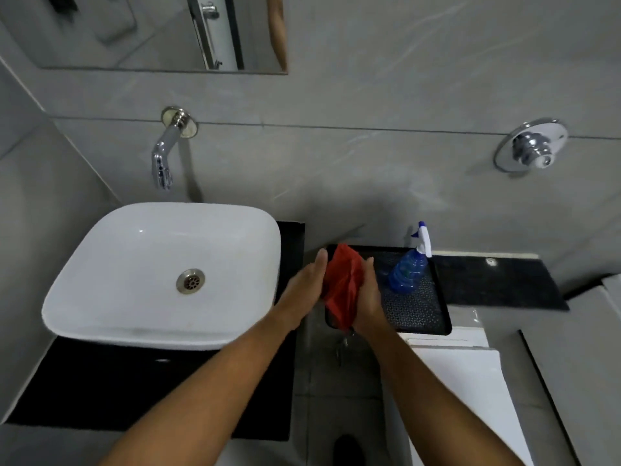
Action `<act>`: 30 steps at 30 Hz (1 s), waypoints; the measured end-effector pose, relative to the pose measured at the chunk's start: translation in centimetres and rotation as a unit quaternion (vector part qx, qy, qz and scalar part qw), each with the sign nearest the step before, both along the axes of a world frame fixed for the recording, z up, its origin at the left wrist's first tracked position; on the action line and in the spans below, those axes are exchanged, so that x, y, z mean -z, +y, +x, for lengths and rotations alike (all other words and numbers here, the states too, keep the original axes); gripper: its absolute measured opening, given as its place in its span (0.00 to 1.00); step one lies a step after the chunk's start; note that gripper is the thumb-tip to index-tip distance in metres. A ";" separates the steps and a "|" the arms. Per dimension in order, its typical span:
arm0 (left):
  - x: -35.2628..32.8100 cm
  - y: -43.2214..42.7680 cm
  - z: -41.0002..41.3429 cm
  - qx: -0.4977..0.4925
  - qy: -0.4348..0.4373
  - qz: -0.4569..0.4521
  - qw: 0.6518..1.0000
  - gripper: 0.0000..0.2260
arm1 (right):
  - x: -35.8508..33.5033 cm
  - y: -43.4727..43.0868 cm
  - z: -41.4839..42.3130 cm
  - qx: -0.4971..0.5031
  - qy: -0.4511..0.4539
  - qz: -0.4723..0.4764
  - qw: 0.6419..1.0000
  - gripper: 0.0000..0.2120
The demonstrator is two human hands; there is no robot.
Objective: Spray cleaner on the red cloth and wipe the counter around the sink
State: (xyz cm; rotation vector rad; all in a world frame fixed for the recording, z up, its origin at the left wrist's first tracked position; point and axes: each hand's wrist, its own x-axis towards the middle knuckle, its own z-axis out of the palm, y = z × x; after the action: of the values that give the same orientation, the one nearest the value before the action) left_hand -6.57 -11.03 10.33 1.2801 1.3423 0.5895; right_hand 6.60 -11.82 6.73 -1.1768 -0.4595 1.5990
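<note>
A red cloth (342,284) is bunched up between my two hands, above the left edge of a black tray (420,314). My left hand (307,284) presses flat against the cloth's left side, fingers straight. My right hand (368,297) cups the cloth from the right and grips it. A blue spray bottle (408,269) with a white and blue trigger head stands upright on the tray, just right of my right hand. The white sink basin (161,274) sits on the black counter (100,391) to the left.
A chrome faucet (164,156) juts from the grey wall above the basin. A round chrome valve (532,148) is on the wall at right. A dark speckled ledge (497,280) runs right of the tray, with white surfaces below it. A mirror (151,31) hangs above.
</note>
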 end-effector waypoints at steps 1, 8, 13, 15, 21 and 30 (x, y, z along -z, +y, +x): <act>0.1 0.4 1.3 -0.006 -0.085 -0.078 0.993 0.31 | -0.4 -0.2 -0.1 -0.014 -0.044 0.010 0.999 0.27; 7.0 3.9 4.7 -0.139 -0.260 -0.177 0.939 0.13 | 4.9 2.3 5.9 -0.013 -0.244 0.033 0.969 0.24; 10.7 6.4 7.2 -0.165 -0.201 -0.224 0.939 0.13 | 9.9 3.6 9.6 -0.156 -0.188 -0.116 0.963 0.12; 12.6 7.7 7.9 -0.148 -0.131 -0.205 0.959 0.10 | 12.2 4.5 10.3 -0.157 -0.213 -0.108 0.958 0.09; 18.8 10.8 8.4 -0.169 0.020 -0.124 0.978 0.16 | 16.9 7.6 10.6 -0.152 -0.377 -0.048 0.912 0.18; 21.2 11.5 9.4 0.002 0.260 -0.015 0.965 0.31 | 19.4 8.9 11.0 -0.324 -0.594 -0.092 0.730 0.30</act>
State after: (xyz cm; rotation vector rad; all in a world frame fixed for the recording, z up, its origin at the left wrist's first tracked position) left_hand 2.80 0.43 -10.90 1.4714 1.7670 0.2292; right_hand 17.55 -2.93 -12.62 -2.3215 -1.7195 1.1998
